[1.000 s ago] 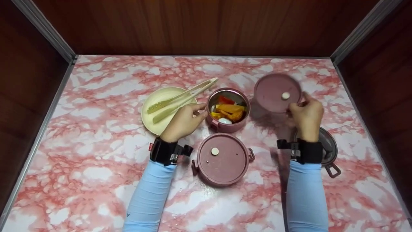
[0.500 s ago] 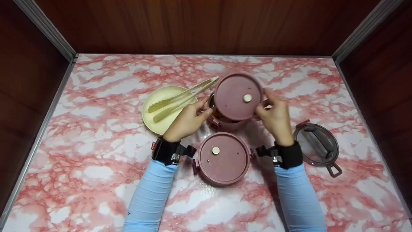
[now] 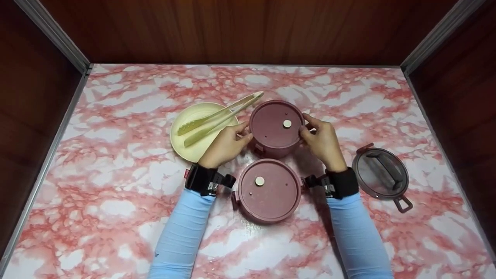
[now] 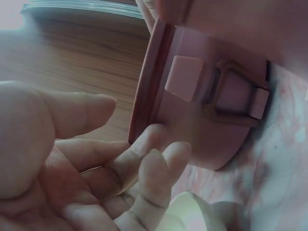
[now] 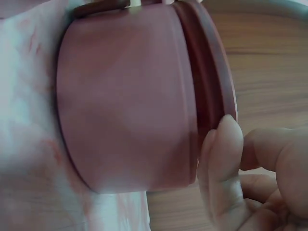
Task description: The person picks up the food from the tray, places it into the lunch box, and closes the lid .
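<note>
A round mauve lid (image 3: 276, 124) with a cream knob lies over the back pot (image 5: 126, 101), hiding what is inside. In the right wrist view a narrow gap shows between lid and rim, so the lid sits slightly raised on that side. My right hand (image 3: 324, 144) pinches the lid's right edge between thumb and fingers. On the opposite side my left hand (image 3: 226, 145) rests its fingertips against the pot's side, fingers loosely bent and gripping nothing. The left wrist view shows the pot's folded loop handle (image 4: 236, 94) below the lid.
Right in front stands a second lidded mauve pot (image 3: 269, 197). At left, a pale yellow plate (image 3: 182, 149) bears tongs (image 3: 217, 122) whose end reaches toward the back pot. A dark see-through lid or shallow pan (image 3: 381, 172) with side handles lies at right.
My right hand has brought the lid from the right, leftward and down onto the back pot, covering the colourful pieces in it. My left hand has barely moved.
</note>
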Tool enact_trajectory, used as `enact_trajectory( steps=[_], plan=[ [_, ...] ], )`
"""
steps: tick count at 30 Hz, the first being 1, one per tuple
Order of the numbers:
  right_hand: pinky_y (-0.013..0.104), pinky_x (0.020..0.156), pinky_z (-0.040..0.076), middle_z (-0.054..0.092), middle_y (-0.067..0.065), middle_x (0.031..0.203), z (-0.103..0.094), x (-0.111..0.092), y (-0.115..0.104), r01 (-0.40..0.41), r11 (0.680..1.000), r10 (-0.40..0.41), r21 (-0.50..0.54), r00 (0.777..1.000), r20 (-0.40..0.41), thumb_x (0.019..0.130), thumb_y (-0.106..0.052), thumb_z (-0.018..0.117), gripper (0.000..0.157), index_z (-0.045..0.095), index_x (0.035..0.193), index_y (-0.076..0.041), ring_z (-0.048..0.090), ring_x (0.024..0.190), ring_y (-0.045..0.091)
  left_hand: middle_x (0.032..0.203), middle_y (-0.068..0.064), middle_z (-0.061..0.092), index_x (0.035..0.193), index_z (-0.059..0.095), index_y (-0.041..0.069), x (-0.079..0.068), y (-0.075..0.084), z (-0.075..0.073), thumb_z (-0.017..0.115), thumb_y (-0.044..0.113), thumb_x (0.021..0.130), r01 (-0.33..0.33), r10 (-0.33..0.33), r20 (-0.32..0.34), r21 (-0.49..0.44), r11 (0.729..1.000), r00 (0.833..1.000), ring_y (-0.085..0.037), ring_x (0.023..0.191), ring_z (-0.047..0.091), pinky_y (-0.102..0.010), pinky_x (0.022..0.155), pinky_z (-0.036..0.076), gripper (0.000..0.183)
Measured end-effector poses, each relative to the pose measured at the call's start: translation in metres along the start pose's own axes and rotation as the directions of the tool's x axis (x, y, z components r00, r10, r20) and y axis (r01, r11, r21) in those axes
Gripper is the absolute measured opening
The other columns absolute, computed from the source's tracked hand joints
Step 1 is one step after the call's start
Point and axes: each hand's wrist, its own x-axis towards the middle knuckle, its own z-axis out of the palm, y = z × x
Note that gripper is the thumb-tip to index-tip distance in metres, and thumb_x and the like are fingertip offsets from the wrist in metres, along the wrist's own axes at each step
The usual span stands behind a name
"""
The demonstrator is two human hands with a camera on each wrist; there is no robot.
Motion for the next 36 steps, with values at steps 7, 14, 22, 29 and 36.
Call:
enact_trajectory(
  steps=[7, 14, 22, 29, 36],
  plan=[
    [0.017, 0.053, 0.046, 0.068, 0.012, 0.082, 0.003, 0.002, 0.005, 0.054, 0.992, -0.059, -0.118, 0.997, -0.040, 0.097, -0.009, 0.059, 0.042, 0.057, 0.138, -0.002, 0.059, 0.060, 0.010, 0.103, -0.020, 0.067, 0.149, 0.042, 0.005, 0.001, 0.000, 0.002, 0.057, 0.013, 0.101, 0.004, -0.004, -0.004, 0.007, 1.000, 1.000, -0.042, 0.075, 0.064, -0.023, 0.051, 0.048, 0.051],
    [0.020, 0.053, 0.043, 0.066, 0.009, 0.077, 0.006, 0.002, 0.012, 0.053, 0.987, -0.058, -0.151, 0.998, -0.029, 0.098, -0.011, 0.058, 0.042, 0.057, 0.138, -0.003, 0.055, 0.059, 0.013, 0.105, -0.018, 0.067, 0.150, 0.038, 0.004, 0.000, 0.001, 0.003, 0.057, 0.014, 0.101, 0.027, -0.027, 0.006, -0.009, 1.000, 1.000, -0.044, 0.076, 0.063, -0.023, 0.049, 0.047, 0.054],
    [0.023, 0.052, 0.040, 0.063, 0.008, 0.075, 0.004, 0.003, 0.010, 0.092, 0.968, -0.093, -0.232, 0.996, 0.004, 0.100, -0.014, 0.056, 0.043, 0.053, 0.142, -0.004, 0.053, 0.058, 0.016, 0.105, -0.016, 0.068, 0.151, 0.037, 0.003, 0.000, 0.002, 0.001, 0.058, 0.014, 0.101, 0.017, -0.017, 0.016, 0.000, 1.000, 1.000, -0.041, 0.077, 0.065, -0.024, 0.052, 0.050, 0.055],
    [0.030, 0.055, 0.044, 0.061, 0.010, 0.073, -0.004, 0.004, 0.006, 0.100, 0.948, -0.078, -0.301, 0.993, 0.084, 0.103, -0.024, 0.054, 0.050, 0.044, 0.148, -0.005, 0.054, 0.059, 0.019, 0.106, -0.012, 0.069, 0.149, 0.041, 0.003, 0.002, 0.007, -0.004, 0.059, 0.017, 0.100, 0.000, 0.000, 0.000, 0.053, 0.999, 1.000, -0.035, 0.079, 0.066, -0.025, 0.053, 0.050, 0.054],
    [0.049, 0.090, 0.050, 0.060, 0.024, 0.121, -0.025, 0.005, 0.004, 0.047, 0.942, 0.008, -0.331, 0.987, 0.162, 0.093, -0.046, 0.066, 0.086, 0.021, 0.158, -0.010, 0.062, 0.096, 0.036, 0.132, -0.015, 0.057, 0.158, 0.023, 0.011, 0.016, 0.025, -0.015, 0.075, 0.026, 0.090, -0.044, 0.035, 0.042, 0.241, 0.969, 0.998, -0.027, 0.103, 0.062, -0.035, 0.088, 0.054, 0.086]
  ],
)
